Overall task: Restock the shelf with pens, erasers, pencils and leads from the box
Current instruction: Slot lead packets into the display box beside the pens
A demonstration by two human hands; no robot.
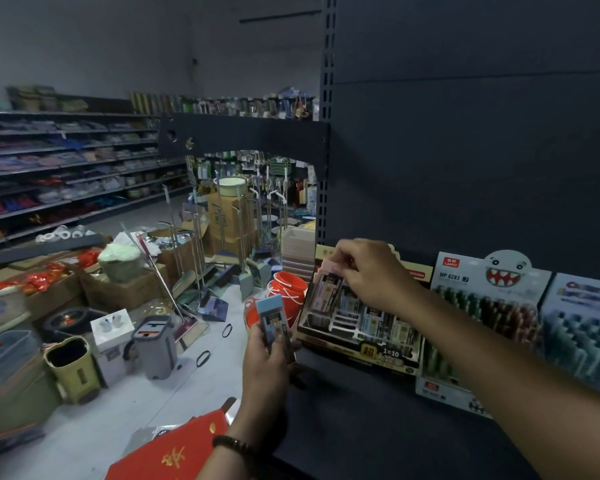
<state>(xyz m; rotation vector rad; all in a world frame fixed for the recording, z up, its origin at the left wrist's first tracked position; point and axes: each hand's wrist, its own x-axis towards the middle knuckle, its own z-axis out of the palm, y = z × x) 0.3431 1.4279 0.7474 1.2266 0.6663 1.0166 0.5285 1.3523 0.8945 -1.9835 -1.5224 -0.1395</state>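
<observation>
My left hand [264,372] grips a small stack of flat packets [274,322] with a light blue top, held upright beside the shelf's left end. My right hand [364,275] reaches over a tilted display tray [388,353] on the dark shelf [361,420] and pinches a pink-topped packet [326,284] at the tray's back left corner. Several similar packets stand in the tray's rows. Right of it stands a display box of pens [482,299] with a cartoon monster face.
Another pen display [582,327] sits at the far right of the shelf. Left of the shelf upright [323,168], the floor holds an orange bucket [286,292], mop buckets, brooms, cardboard boxes and bins. Something red with gold print [174,452] lies below my left arm.
</observation>
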